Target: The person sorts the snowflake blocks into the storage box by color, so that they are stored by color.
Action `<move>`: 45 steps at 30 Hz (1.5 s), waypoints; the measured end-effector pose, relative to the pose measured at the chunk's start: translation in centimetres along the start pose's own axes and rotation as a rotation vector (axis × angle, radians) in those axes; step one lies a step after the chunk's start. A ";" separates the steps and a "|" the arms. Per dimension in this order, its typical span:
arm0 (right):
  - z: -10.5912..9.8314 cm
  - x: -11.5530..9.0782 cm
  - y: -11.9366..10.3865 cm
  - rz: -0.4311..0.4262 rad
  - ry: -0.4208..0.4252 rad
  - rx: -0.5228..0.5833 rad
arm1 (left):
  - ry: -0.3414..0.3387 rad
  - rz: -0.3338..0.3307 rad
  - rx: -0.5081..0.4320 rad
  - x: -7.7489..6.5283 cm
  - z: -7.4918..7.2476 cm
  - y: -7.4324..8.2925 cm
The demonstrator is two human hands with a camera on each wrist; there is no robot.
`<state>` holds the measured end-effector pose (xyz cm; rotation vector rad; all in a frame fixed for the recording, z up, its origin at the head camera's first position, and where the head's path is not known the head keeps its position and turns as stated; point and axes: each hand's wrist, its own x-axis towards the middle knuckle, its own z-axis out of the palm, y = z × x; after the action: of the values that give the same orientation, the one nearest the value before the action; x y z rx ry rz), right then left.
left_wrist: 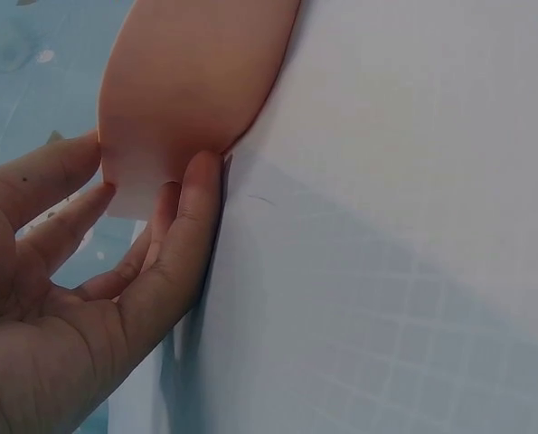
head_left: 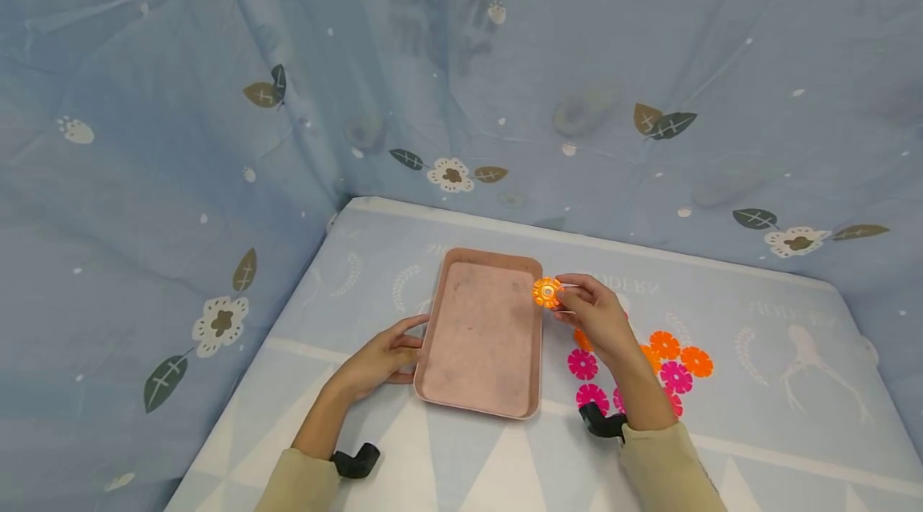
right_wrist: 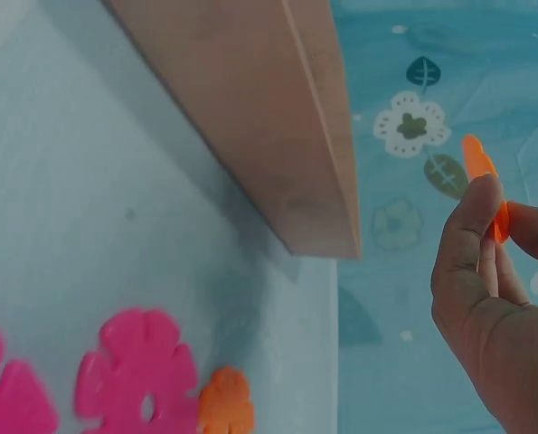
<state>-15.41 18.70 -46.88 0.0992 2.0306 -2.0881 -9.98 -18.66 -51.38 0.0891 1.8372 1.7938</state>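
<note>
A pink rectangular tray [head_left: 479, 336] lies on the table in front of me. My left hand [head_left: 382, 360] touches its left side with the fingertips, fingers fairly straight; in the left wrist view the fingers [left_wrist: 192, 217] rest along the tray's outer wall [left_wrist: 187, 81]. At the tray's right rim, my right hand [head_left: 594, 316] pinches an orange flower-shaped plastic disc [head_left: 547, 292] between thumb and fingers. The right wrist view shows this disc [right_wrist: 479, 158] edge-on, held up beside the tray wall [right_wrist: 250, 108].
Several orange discs [head_left: 695, 361] and magenta discs [head_left: 582, 364] of the same flower shape lie right of the tray, partly hidden under my right forearm. Blue patterned cloth [head_left: 505, 79] hangs behind and at the left of the table [head_left: 779, 416].
</note>
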 end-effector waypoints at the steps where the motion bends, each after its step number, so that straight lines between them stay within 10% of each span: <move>1: 0.3 0.3 -0.1 0.000 -0.001 0.007 | 0.002 -0.002 0.003 0.0 0.0 0.0; 19: 7.3 5.0 -2.0 -0.014 -0.036 0.106 | 0.001 -0.008 -0.009 -0.2 -0.1 0.1; 45: 13.3 9.6 3.4 0.178 0.070 0.194 | 0.011 -0.021 -0.004 0.0 -0.1 0.2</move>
<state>-22.54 4.33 -51.64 0.3756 1.7775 -2.1886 -10.05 -18.72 -51.15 0.0585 1.8359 1.7870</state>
